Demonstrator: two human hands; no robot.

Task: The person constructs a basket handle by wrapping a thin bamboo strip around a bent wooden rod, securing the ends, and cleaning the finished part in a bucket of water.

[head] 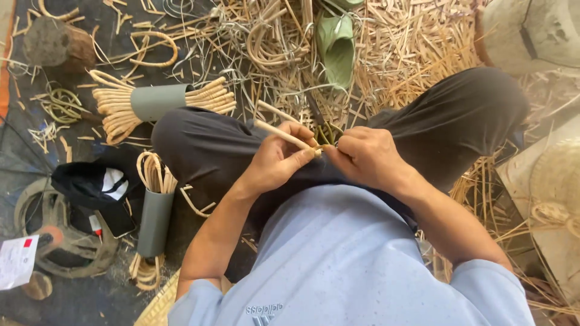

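- Shirt (pixel 338 253), pale blue, fills the bottom of frame; closest thing to the camera.
- Trousers (pixel 241 151), dark, over crossed legs just beyond the shirt; both hands work right above the lap.
- Straw litter (pixel 411 42) covers the floor at top and right, pale cut strips in a loose heap.
- Dark mat (pixel 72 296) on the left under the tools and bundles.
- Left hand (pixel 277 162): fingers curled closed around a pale cane (pixel 284 136), thumb lying along it. Cane runs up-left from the grip, tilted, free end over the left thigh.
- Right hand (pixel 365 157): fingers curled in, tips pinching at the cane's near end, touching the left hand's fingertips. What exactly sits under the pinch, cannot tell.
- Knife (pixel 318 118) lies just behind the hands, dark blade pointing away; small green-yellow bits beside it.
- Upper bundle (pixel 157 101): canes pushed through a grey tube, lying flat left of the knee, curled ends to the left.
- Lower bundle (pixel 154 220): same grey tube type, nearly upright in frame, canes sticking out both ends, beside the left forearm.
- Green sandal (pixel 336 48) in the straw, top centre.
- Black bag (pixel 90 184) left of the lower bundle.
- Log stub (pixel 57 43) top left.
- Cane ring (pixel 154 48) right of the log.
- Paper slip (pixel 17 261) at the left edge.
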